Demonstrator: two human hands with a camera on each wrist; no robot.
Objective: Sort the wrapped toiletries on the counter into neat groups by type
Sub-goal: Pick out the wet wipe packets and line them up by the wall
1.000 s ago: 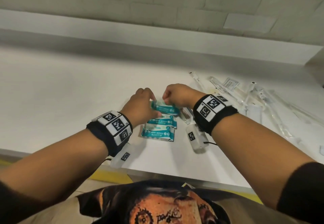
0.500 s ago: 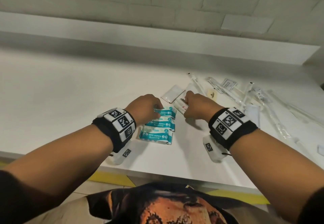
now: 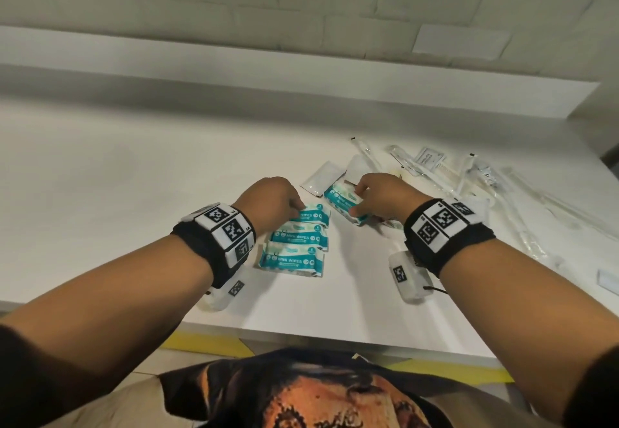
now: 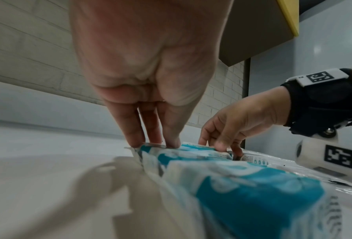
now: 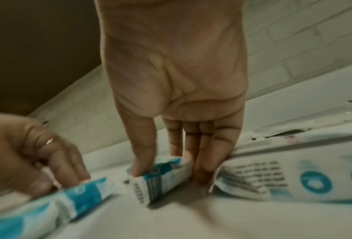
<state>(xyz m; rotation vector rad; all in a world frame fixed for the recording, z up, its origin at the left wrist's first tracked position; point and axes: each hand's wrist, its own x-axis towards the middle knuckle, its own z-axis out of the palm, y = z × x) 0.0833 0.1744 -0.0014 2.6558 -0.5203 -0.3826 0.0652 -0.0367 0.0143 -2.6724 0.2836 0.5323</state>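
1. Wipes packs are what is being grouped now: three teal-and-white packs (image 3: 294, 241) lie in a short column near the front edge of the tabletop (image 3: 100, 193), about midway along it, each touching the next.
2. Her left hand (image 3: 271, 201) rests on the farthest pack of that column, the straight fingertips (image 4: 134, 142) pressing its far-left corner flat, as if steadying the row.
3. Her right hand (image 3: 385, 198) grips a fourth wipes pack (image 3: 345, 205), thumb on one side and fingers (image 5: 201, 163) curled down the other. This pack sits askew just right of the column's far end, apart from it; whether it is lifted clear of the surface I cannot tell.
4. I judge the step in hand to be adding this fourth pack to the group. The next move calls for turning it square with the others and setting it down beside or beyond the farthest pack, without nudging the row.
5. Each pack looks soft and pillowy, in crinkly film with sealed ends, so it should give under a pinch.
6. Toward the back right corner the unsorted items remain: long clear-wrapped sticks (image 3: 432, 173) and small white sachets (image 3: 323, 176), loosely scattered.
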